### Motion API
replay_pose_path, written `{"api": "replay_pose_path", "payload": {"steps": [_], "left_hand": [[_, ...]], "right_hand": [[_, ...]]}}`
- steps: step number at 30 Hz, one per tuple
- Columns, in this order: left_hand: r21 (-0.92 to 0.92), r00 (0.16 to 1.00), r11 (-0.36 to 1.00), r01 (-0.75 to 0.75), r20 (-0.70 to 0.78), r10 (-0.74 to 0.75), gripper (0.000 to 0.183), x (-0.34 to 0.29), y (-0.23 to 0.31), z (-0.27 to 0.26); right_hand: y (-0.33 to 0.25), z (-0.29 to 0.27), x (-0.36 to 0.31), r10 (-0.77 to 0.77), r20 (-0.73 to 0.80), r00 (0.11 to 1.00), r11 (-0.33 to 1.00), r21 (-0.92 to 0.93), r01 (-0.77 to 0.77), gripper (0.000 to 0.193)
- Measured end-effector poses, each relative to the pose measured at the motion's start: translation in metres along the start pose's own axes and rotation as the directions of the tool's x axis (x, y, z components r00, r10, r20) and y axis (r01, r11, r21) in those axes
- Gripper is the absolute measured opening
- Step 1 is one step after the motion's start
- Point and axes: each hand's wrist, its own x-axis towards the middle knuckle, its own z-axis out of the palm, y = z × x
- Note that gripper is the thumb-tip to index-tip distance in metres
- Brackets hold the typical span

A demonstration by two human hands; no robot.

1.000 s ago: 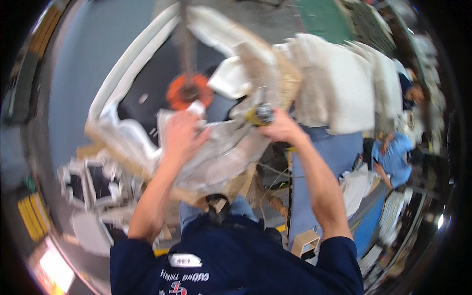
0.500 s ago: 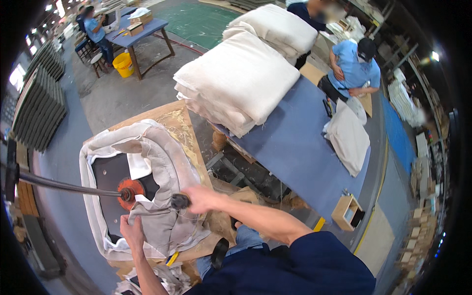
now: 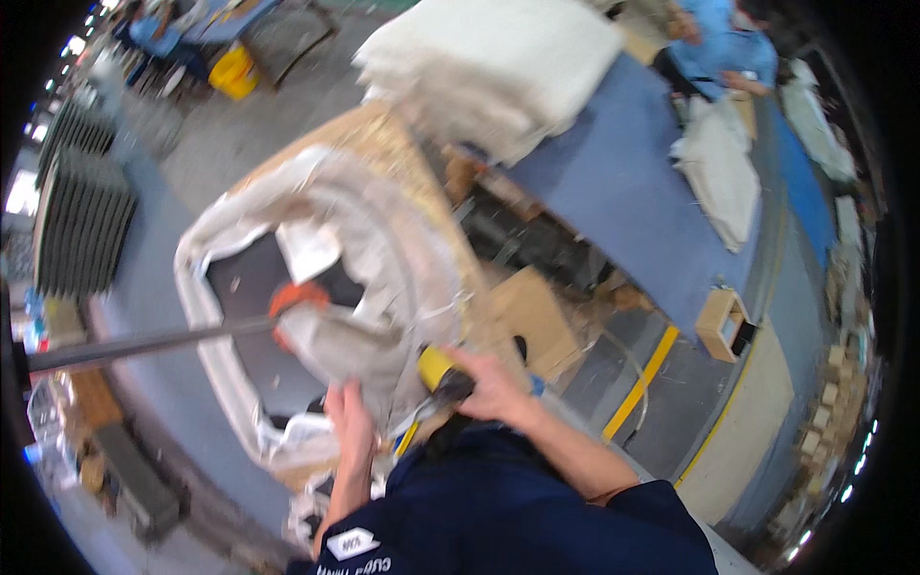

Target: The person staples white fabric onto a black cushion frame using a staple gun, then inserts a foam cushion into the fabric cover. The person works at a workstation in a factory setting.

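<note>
A padded seat-like piece wrapped in beige and white fabric (image 3: 422, 278) lies bottom up on a wooden board (image 3: 359, 129). Within its border shows a dark panel (image 3: 244, 287). A red disc (image 3: 286, 299) on the end of a metal rod (image 3: 163, 345) rests on that panel, partly covered by a raised fabric flap (image 3: 335, 345). My left hand (image 3: 352, 414) pinches the flap's near edge. At the near right corner, my right hand (image 3: 494, 383) is wrapped round a yellow and black hand tool (image 3: 439, 369), tilted and smeared by motion, its exact kind unclear.
Right of the board stands a blue-topped table (image 3: 613, 172) with a stack of white fabric (image 3: 489, 67), a cloth bundle (image 3: 719, 172) and a small wooden box (image 3: 724, 324). Beyond it is a co-worker (image 3: 724, 57). A yellow bucket (image 3: 233, 73) and grey stacked pads (image 3: 81, 225) stand left.
My view has shifted, blurring the picture. My right hand has drawn the tool back toward my body and turned it, showing its yellow end. My left hand has lifted the flap over the disc.
</note>
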Motion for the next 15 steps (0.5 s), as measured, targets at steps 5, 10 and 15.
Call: {"api": "replay_pose_path", "payload": {"steps": [5,10,15], "left_hand": [[0.33,0.989,0.936,-0.121,-0.035,0.14,0.034,0.031,-0.004,0.012],[0.284,1.0,0.959,0.02,0.017,-0.026,0.031,0.037,0.037,0.008],[-0.279,0.992,0.954,0.11,-0.024,-0.121,0.039,0.06,0.028,0.005]], "right_hand": [[-0.032,-0.001,0.003,0.15,0.002,0.989,0.984,0.095,-0.149,0.066],[-0.039,0.008,0.005,0.217,-0.028,0.976,0.974,0.071,-0.215,0.068],[-0.062,0.013,0.011,0.264,-0.038,0.964,0.964,-0.027,-0.265,0.074]]}}
